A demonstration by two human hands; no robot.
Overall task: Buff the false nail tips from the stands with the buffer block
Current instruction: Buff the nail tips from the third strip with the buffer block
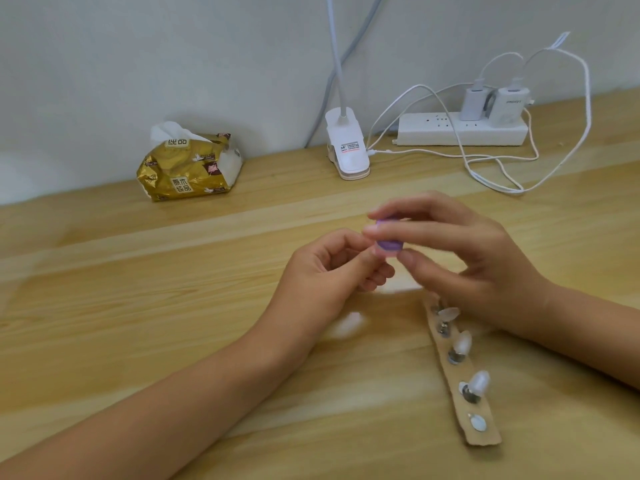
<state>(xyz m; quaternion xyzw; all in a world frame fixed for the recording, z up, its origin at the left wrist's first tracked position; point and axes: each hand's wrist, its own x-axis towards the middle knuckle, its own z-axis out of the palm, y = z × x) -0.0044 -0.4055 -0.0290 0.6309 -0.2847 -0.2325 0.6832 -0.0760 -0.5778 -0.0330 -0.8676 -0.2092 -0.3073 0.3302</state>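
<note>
One gold tissue pack (188,164) sits at the upper left on the wooden table (104,306), and right of it I see a white lamp clamp (347,150) against the wall. At centre frame the left hand (332,268) has its fingers curled, thumb and forefinger pressed together right against the buffer block (389,242). From my feed I cannot tell whether a nail tip is pinched between them. Below that hand lies a blurred white wisp (348,322). The purple block is off the table, gripped between the fingertips and thumb of the right hand (467,258). Lower right, a tan strip (483,438) runs diagonally toward the bottom edge, carrying metal stands (455,356) with three cloudy false nail tips (462,341). At the upper right a white power strip (433,133) holds two chargers.
</note>
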